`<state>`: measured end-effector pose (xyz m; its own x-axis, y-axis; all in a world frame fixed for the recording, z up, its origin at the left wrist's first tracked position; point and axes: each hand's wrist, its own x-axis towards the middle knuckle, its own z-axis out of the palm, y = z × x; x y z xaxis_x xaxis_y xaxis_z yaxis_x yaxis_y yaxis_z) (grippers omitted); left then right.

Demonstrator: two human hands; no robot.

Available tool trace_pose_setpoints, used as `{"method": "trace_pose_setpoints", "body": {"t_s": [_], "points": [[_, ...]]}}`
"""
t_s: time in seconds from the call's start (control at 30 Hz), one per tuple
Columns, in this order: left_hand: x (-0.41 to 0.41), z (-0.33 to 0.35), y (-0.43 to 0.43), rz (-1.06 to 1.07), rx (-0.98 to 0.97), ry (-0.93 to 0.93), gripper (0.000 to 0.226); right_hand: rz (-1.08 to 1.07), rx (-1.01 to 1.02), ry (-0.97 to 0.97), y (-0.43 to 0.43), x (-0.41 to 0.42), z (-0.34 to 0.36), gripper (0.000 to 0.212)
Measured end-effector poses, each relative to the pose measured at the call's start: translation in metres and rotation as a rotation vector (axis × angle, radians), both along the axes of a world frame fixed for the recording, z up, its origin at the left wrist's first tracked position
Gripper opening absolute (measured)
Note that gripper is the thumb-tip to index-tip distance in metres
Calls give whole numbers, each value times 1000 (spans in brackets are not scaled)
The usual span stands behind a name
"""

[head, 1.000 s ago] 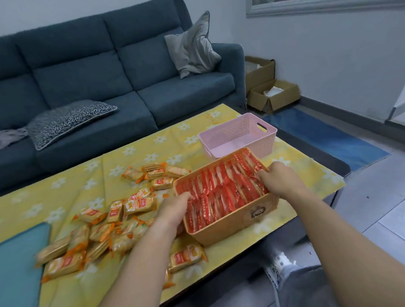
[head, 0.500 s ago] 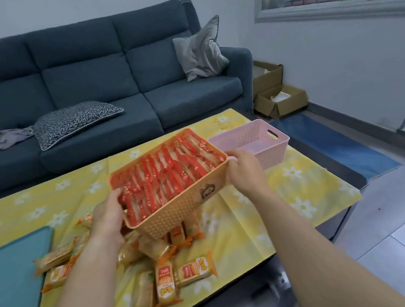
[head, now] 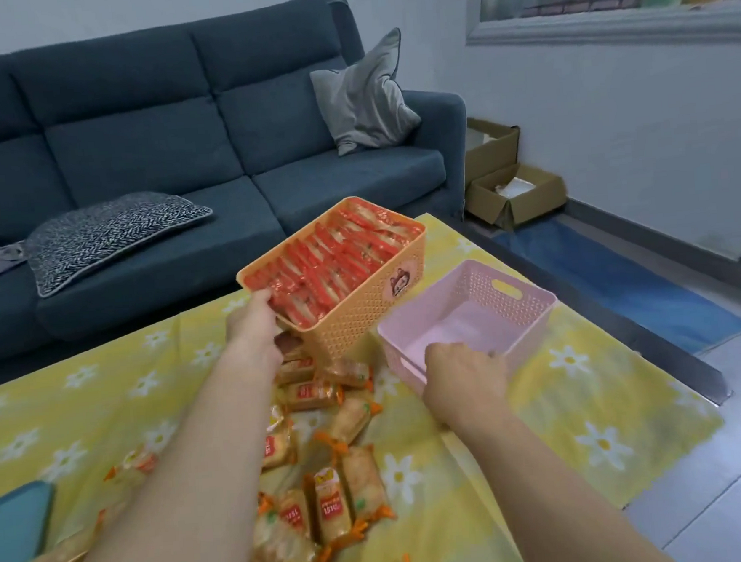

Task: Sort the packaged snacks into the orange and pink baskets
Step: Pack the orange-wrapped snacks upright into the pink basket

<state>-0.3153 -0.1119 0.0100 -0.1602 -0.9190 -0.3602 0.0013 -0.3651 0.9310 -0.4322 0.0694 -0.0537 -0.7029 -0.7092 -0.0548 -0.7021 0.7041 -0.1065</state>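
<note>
Gripping the orange basket (head: 362, 321) one-handed, left hand (head: 253, 322) curled over its near corner, with red packets (head: 328, 266) packed to the rim and the load apparently lifted and tilted over the yellow floral cloth (head: 587, 397). Clutching the near rim of the empty pink basket (head: 469, 282) with the right hand (head: 465, 375), fingers hooked inside. Likely to shed red packets if tipped further on so lopsided a hold, or to bump the pink basket just beside. Strewn between the forearms, unsorted golden snack packets (head: 332, 509), crowding any near set-down spot. Behind, a blue sofa (head: 131, 144); on the floor to the right, cardboard boxes (head: 516, 191).
</note>
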Motion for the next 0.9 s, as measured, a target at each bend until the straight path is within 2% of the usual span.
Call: {"method": "trace_pose_setpoints", "body": {"t_s": [0.3,0.5,0.6,0.67,0.73,0.83,0.9], "points": [[-89,-61,-27,-119,57,-120,18,172,137,-240,6,6,3,32],[-87,-93,-30,-186,-12,-273,20,166,28,-316,7,9,-2,32],[-70,-91,-21,-260,-28,-258,14,142,-109,-239,5,19,6,28],[-53,-84,-13,-267,-113,-304,16,117,-250,-221,1,23,10,23],[-21,-74,2,-264,-278,-394,21,169,-330,-293,-1,30,12,23],[47,-69,52,-412,-502,-529,17,437,-177,-446,7,51,10,17],[89,-74,83,-576,-625,-715,14,600,-15,-519,18,67,3,10]]}}
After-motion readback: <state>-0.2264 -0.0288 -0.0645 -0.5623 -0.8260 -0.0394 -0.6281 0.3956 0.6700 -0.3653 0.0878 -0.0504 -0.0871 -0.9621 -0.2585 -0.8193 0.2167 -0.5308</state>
